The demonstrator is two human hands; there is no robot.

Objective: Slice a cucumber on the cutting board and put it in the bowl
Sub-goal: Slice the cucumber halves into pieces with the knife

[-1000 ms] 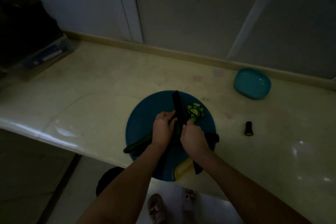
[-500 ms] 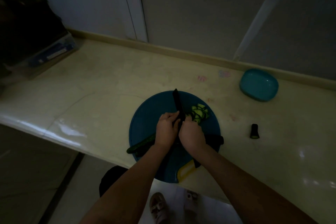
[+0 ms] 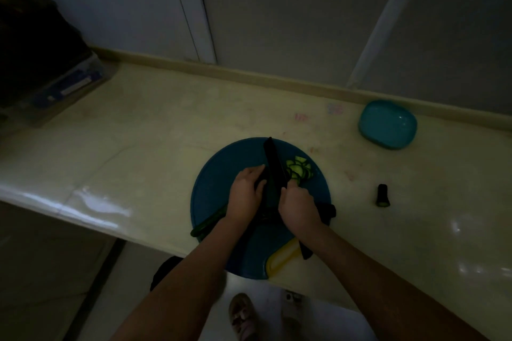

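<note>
Since half a second ago the right hand [image 3: 299, 207] and left hand [image 3: 243, 196] have drawn slightly apart, so more of the dark blade of the knife [image 3: 273, 169] shows between them. Just below frame centre, the right hand is curled round the hidden handle, and the blade points toward the top of the frame across the board. The left hand sits just left of the blade, fingers curled down over the cucumber [image 3: 209, 223], fingertips [image 3: 260, 170] right beside the blade. The uncut dark green length runs out from under that hand toward the lower left and overhangs the rim of the round blue cutting board [image 3: 213, 183]. Just right of the blade, above the right hand, a small heap of pale green slices [image 3: 300, 170] lies on the board. A yellow handle [image 3: 282, 257] marks the board's lower edge, which juts past the front of the cream counter [image 3: 138, 133]. 1 cut cucumber end [image 3: 383, 195] lies on the counter right of the board. The teal bowl [image 3: 388, 124] sits well apart at the upper right, near the wall.
</note>
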